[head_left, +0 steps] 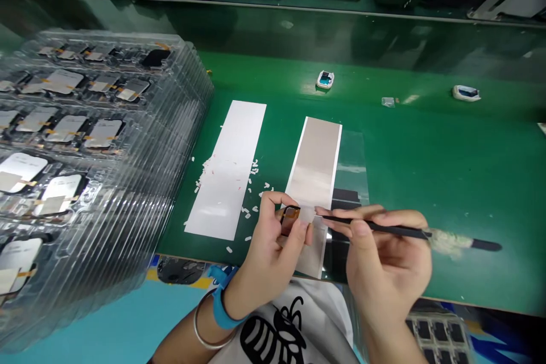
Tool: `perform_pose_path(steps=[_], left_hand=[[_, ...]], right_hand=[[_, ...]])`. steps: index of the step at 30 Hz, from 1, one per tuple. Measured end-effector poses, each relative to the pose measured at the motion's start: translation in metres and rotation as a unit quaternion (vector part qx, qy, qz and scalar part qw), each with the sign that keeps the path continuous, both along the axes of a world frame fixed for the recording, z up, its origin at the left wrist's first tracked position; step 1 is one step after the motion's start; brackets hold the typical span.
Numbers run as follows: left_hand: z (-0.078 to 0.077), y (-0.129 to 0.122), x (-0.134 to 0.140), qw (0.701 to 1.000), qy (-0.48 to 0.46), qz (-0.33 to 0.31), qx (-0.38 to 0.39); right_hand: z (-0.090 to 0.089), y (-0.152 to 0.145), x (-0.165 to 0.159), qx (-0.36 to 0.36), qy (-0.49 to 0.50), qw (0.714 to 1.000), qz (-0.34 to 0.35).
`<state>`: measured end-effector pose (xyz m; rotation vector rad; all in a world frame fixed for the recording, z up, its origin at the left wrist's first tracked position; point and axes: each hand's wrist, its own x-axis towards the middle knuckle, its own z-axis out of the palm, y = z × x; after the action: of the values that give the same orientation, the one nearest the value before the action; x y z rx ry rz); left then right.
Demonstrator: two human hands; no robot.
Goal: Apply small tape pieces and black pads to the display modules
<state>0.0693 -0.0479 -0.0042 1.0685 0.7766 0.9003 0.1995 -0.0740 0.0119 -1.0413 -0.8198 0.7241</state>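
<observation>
My left hand [277,239] is closed around a small dark-rimmed display module [290,220] with rounded corners, pinched between thumb and fingers. A pale, translucent piece [307,215] shows at its right side. In my right hand [388,261] is a thin black tool, apparently tweezers [401,230], with pale wrapping near its rear end. Its fine tip points left and meets or nearly meets the pale piece. Beneath both hands lies a long greyish-beige strip sheet [318,148] with white edges.
Stacked clear plastic trays [170,142] holding several display modules rise at the left. A white strip sheet [230,165] lies beside them, with small white scraps [253,168] around it. Two small watch-like cases, one white-rimmed [325,80], the other a white case [466,93], sit farther back.
</observation>
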Motion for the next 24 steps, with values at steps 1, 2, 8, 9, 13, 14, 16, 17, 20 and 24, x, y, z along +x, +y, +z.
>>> perform_pose_path(steps=[1,2,8,9,13,14,16,17,20,24], left_hand=[[0.000,0.000,0.000,1.000,-0.007,-0.003,-0.003],[0.001,0.000,-0.001,1.000,-0.017,-0.007,-0.009],[0.004,-0.001,-0.003,0.997,-0.052,-0.014,-0.052],[0.004,-0.001,-0.003,0.997,-0.047,-0.015,-0.053],[0.005,-0.002,-0.002,0.998,-0.041,-0.010,-0.044],[0.005,-0.002,-0.001,0.998,-0.038,-0.009,-0.044],[0.004,-0.001,0.000,0.999,-0.035,-0.005,-0.042],[0.004,-0.001,0.000,0.999,-0.035,-0.005,-0.040],[0.004,-0.001,0.001,0.999,-0.039,-0.004,-0.035],[0.004,-0.002,0.001,0.999,-0.043,-0.002,-0.029]], right_hand=[[-0.002,-0.001,-0.003,0.006,-0.006,1.000,-0.004],[-0.005,-0.002,-0.005,0.012,-0.011,1.000,-0.007],[-0.016,-0.003,-0.007,0.033,-0.022,0.999,-0.003],[-0.016,-0.003,-0.007,0.035,-0.023,0.999,-0.003],[-0.016,-0.004,-0.007,0.024,-0.026,0.999,-0.008],[-0.016,-0.004,-0.007,0.020,-0.026,0.999,-0.012],[-0.016,-0.005,-0.007,0.015,-0.025,0.999,-0.016],[-0.016,-0.005,-0.007,0.014,-0.025,0.999,-0.017],[-0.016,-0.004,-0.007,0.012,-0.026,0.999,-0.015],[-0.016,-0.004,-0.007,0.016,-0.030,0.999,-0.018]])
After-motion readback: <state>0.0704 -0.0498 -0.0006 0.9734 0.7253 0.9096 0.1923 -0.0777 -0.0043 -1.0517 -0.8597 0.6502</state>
